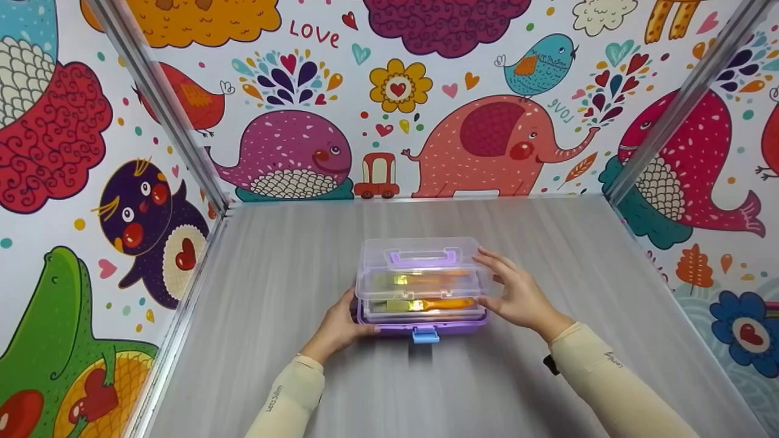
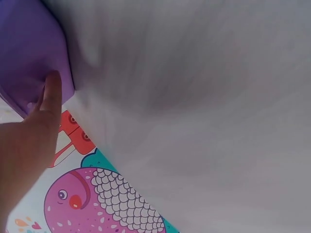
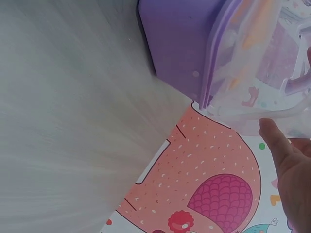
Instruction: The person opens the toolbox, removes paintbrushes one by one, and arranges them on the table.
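A purple storage box (image 1: 389, 328) with a clear lid (image 1: 371, 255) sits on the table, its lid raised and tilted back. Inside, an orange-handled paintbrush (image 1: 447, 304) lies across a pale tray, and more orange shows through the lid. My left hand (image 1: 341, 325) grips the box's left side, thumb at the front rim; in the left wrist view a finger presses the purple wall (image 2: 29, 53). With my right hand (image 1: 517, 295) I hold the lid by its right edge, thumb low and fingers higher up. A purple handle (image 1: 424, 257) is set in the lid.
A blue latch (image 1: 425, 335) hangs open at the box's front. The grey wood-grain table (image 1: 274, 255) meets printed cartoon walls (image 1: 389, 152) at the back and both sides, with metal posts (image 1: 164, 103) at the corners.
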`<state>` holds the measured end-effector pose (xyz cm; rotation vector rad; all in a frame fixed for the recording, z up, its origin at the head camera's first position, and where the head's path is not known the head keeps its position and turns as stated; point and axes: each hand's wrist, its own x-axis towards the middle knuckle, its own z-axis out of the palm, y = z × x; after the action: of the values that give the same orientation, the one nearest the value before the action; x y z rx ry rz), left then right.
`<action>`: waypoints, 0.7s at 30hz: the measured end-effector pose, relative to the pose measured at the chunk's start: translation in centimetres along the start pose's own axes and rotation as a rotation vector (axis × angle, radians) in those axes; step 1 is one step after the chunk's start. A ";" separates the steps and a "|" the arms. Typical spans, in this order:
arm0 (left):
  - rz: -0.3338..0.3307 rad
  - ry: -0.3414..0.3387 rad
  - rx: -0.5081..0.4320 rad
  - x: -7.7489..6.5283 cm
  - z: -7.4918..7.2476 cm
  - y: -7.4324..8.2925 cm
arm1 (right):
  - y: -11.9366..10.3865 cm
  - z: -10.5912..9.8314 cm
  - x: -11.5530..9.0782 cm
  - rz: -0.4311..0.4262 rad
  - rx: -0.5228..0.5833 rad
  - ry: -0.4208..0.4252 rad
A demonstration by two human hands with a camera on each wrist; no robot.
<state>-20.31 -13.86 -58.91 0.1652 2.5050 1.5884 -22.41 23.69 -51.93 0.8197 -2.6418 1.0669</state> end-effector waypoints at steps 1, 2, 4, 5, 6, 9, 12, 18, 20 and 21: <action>-0.003 0.002 0.005 0.0 0.0 0.0 | -0.1 -0.1 0.1 0.006 0.004 -0.003; -0.009 0.002 0.004 0.0 -0.1 0.0 | -0.1 -0.1 0.2 0.010 0.010 -0.008; -0.015 0.000 0.003 0.0 -0.1 0.1 | -0.2 -0.3 0.5 0.026 0.017 -0.015; -0.009 -0.006 -0.001 0.0 -0.1 0.0 | -0.2 -0.4 0.7 0.032 0.021 -0.018; -0.016 -0.009 -0.010 0.0 -0.1 0.1 | -0.2 -0.5 0.8 0.041 0.027 -0.024; -0.021 -0.013 -0.011 0.0 -0.1 0.1 | -0.1 -1.0 1.4 0.066 0.044 -0.040; -0.036 -0.016 -0.018 0.0 0.0 0.3 | 0.0 -1.6 2.1 0.093 0.065 -0.064; -0.014 -0.026 -0.033 0.2 -0.1 0.1 | 0.1 -2.7 3.8 0.199 0.097 -0.119; -0.005 -0.022 -0.043 0.2 -0.2 0.0 | 0.0 -3.1 4.4 0.239 0.100 -0.138; -0.004 -0.021 -0.044 0.2 -0.2 0.1 | -0.1 -3.2 4.8 0.256 0.107 -0.147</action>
<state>-20.54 -14.02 -58.77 0.1693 2.4508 1.6307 -26.47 23.80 -47.85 0.6118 -2.8952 1.2639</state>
